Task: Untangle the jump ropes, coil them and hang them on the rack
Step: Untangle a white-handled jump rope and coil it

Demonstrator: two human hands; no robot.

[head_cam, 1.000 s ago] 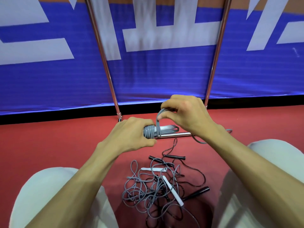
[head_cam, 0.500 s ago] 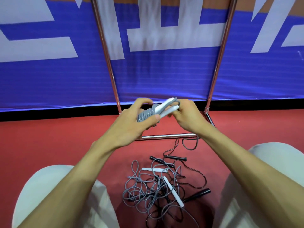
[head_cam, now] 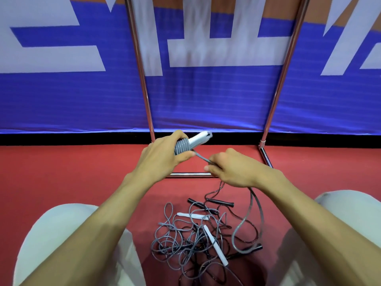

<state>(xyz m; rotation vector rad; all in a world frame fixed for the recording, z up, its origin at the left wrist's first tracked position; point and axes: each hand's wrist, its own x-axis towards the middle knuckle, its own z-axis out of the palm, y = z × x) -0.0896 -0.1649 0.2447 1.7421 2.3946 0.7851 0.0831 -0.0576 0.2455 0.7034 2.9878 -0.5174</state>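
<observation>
So here's where we're at. Our left hand [head_cam: 162, 159] sits just above the middle of the frame. Its fingers and thumb are curled round the grey coiled bundle [head_cam: 181, 146], grip clamped on the wraps. The bundle's white handles [head_cam: 199, 138] poke out up and to the right, past the fingertips.

Our right hand [head_cam: 233, 172] is a bit lower and to the right, knuckles up. Its grip is narrow, pinching the loose grey strand [head_cam: 203, 158] that runs taut from the bundle down to it. The rest of that strand comes out under the right wrist and hangs in a long loop [head_cam: 252, 202] toward the lower right.

Below the hands, at bottom centre, the tangled pile [head_cam: 198, 233] of grey and black ropes lies on the red floor [head_cam: 61, 172]. Two floor white handles [head_cam: 192, 216] and a few black handles [head_cam: 220, 202] are mixed in.

The rack [head_cam: 142, 79] stands right behind the hands, with two shiny uprights rising to the top of the frame. Our right hand partly covers its low base bar [head_cam: 185, 174]. Behind it hangs the blue banner [head_cam: 206, 104]. Our knees [head_cam: 61, 234], in pale trousers, fill both lower corners.
</observation>
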